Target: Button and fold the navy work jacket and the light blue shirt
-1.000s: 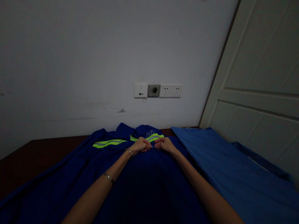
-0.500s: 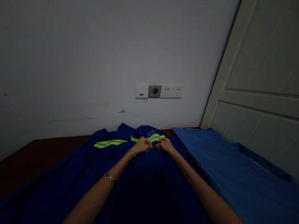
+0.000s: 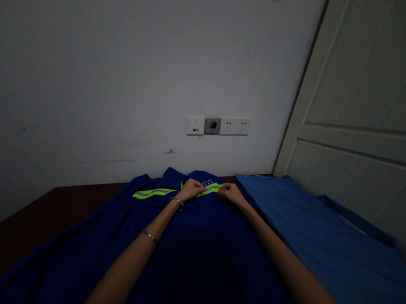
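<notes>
A dark blue work jacket (image 3: pixel 155 232) lies spread out before me, with yellow-green and grey reflective strips across its upper part. My left hand (image 3: pixel 191 189), two bracelets on its arm, pinches the jacket beside the right-hand reflective strip (image 3: pixel 211 188). At the other end of that strip, my right hand (image 3: pixel 230 192) has its thumb and fingers closed on the cloth. A small pale printed mark shows just above the strip. The jacket's near part is very dark, so its details are hard to make out.
A lighter blue cloth (image 3: pixel 302 228) lies to the right of the jacket. Both rest on a dark reddish-brown surface (image 3: pixel 70 207). Behind stands a white wall with socket plates (image 3: pixel 234 126), and a panelled door (image 3: pixel 359 107) is on the right.
Both hands have moved slightly up the jacket, onto the reflective strip, and stand a little farther apart. The view has shifted slightly.
</notes>
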Action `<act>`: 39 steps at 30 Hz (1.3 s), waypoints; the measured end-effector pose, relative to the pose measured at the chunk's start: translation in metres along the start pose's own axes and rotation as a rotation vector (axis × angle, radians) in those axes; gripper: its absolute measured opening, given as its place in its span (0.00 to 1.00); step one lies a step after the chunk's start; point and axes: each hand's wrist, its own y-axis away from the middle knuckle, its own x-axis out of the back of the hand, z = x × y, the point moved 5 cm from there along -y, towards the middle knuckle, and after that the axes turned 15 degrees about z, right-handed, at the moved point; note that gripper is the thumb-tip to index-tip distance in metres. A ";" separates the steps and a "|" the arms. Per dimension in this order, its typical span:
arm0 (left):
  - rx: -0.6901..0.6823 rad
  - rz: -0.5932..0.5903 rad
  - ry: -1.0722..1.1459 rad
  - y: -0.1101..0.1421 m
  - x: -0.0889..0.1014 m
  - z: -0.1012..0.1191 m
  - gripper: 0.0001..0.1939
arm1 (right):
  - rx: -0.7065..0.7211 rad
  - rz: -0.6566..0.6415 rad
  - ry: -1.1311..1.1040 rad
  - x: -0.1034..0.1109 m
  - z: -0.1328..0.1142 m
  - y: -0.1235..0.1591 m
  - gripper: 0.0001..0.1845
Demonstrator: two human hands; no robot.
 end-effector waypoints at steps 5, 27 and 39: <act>-0.053 0.104 0.011 0.004 0.037 0.018 0.18 | 0.223 0.030 0.146 0.002 -0.033 0.015 0.05; 0.282 0.831 0.193 0.109 0.071 -0.059 0.14 | 0.609 0.020 0.830 -0.108 -0.074 0.180 0.16; 0.039 0.529 -0.403 0.129 0.056 -0.050 0.08 | 0.562 0.005 0.819 -0.102 -0.068 0.186 0.12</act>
